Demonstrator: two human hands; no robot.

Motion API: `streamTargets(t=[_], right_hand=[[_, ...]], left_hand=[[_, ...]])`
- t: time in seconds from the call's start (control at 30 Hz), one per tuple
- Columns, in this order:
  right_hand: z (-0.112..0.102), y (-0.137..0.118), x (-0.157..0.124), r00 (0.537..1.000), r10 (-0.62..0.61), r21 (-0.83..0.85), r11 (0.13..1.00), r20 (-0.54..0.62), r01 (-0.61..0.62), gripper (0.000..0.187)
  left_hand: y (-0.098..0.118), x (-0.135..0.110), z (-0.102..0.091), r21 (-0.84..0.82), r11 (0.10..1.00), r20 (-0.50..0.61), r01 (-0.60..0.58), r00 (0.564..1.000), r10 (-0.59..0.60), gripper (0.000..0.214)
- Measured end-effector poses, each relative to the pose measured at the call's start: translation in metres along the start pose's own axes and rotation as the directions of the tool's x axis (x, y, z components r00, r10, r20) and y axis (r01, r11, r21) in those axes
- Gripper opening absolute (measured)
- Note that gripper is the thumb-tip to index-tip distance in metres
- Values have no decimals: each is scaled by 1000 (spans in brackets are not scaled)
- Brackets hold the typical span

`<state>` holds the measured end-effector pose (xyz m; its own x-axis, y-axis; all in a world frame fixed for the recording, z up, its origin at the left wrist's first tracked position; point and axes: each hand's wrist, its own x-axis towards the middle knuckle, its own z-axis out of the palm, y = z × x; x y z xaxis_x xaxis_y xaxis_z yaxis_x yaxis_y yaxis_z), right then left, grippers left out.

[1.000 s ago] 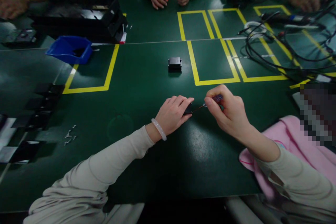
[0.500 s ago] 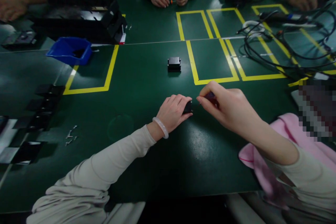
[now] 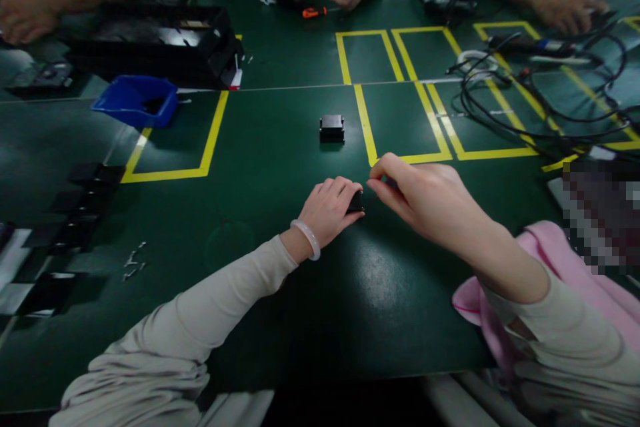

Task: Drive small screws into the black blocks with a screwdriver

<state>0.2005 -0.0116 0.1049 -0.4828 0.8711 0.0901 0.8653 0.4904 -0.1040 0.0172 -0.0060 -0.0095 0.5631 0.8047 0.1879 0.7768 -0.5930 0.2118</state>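
Note:
My left hand (image 3: 327,212), with a pale bangle at its wrist, is closed around a small black block (image 3: 356,201) on the green table. Only the block's right end shows, with small shiny points at its edge. Just to the right, my right hand (image 3: 417,197) is closed in a pinch, its thumb and forefinger close to that end. Something dark shows inside the curled fingers, too hidden to name. A similar black block (image 3: 332,128) stands on the table beyond my hands, touched by neither.
Small metal screws (image 3: 134,261) and several black parts (image 3: 83,213) lie at left. A blue bin (image 3: 137,103) stands by black trays (image 3: 160,47). Pink cloth (image 3: 545,260) and coiled cables (image 3: 550,127) lie at right. Co-workers sit opposite, an orange screwdriver (image 3: 314,13) near one's hands.
My right hand has shifted slightly left, toward the block in my left hand. The co-worker opposite has let go of the orange screwdriver and spread both hands.

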Motion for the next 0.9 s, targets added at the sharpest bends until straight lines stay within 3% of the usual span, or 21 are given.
streamTargets(t=[0.13,0.27,0.47,0.9], right_hand=[[4,5,-2,999,-12,33,999,-49,14,18],[7,4,-3,998,-4,-1,1000,-64,4,30],[7,5,-4,994,-66,102,992,-92,75,25],[12,8,-3,990,-37,115,992,-135,52,27]], left_hand=[[-4,3,-2,-71,997,3,9,1000,-8,42],[-9,3,1,-115,993,-1,9,1000,-9,46],[-9,4,1,-99,995,19,14,1000,-12,48],[-8,6,-2,-77,997,20,2,1000,0,49]])
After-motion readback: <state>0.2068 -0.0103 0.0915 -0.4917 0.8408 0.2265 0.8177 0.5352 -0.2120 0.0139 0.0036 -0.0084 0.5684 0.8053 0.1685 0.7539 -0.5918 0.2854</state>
